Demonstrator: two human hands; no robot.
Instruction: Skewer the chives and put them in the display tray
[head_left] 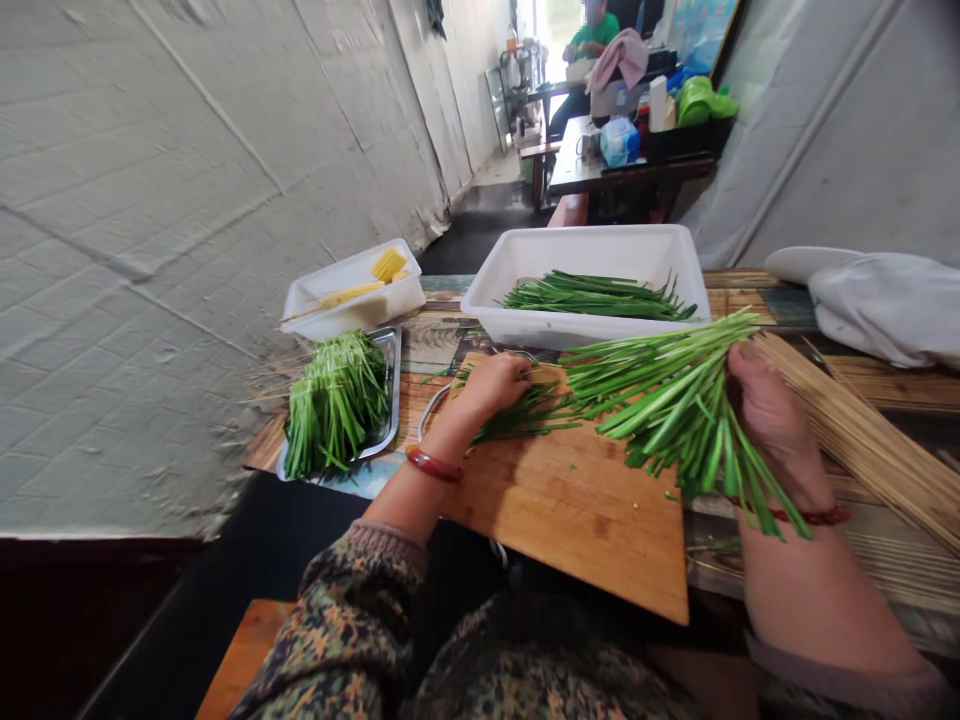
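Observation:
My right hand (776, 425) grips a fanned bunch of green chives (660, 390) above the right side of the wooden cutting board (577, 510). The cut ends spread to the left and down, over my wrist. My left hand (499, 385) is closed at the far left part of the board, just over loose chive pieces (540, 412); its fingertips are turned away, so what they hold is hidden. On a metal tray (394, 385) to the left lie chives threaded on skewers (337, 400), their thin sticks pointing left.
Behind the board stands a white tub (585, 330) with long chives (600, 295). A smaller white tub (352, 318) holds yellow corn pieces (388, 265). Bamboo skewers (862, 430) lie at right near a white plastic bag (885, 300). A person in green (604, 30) sits far back.

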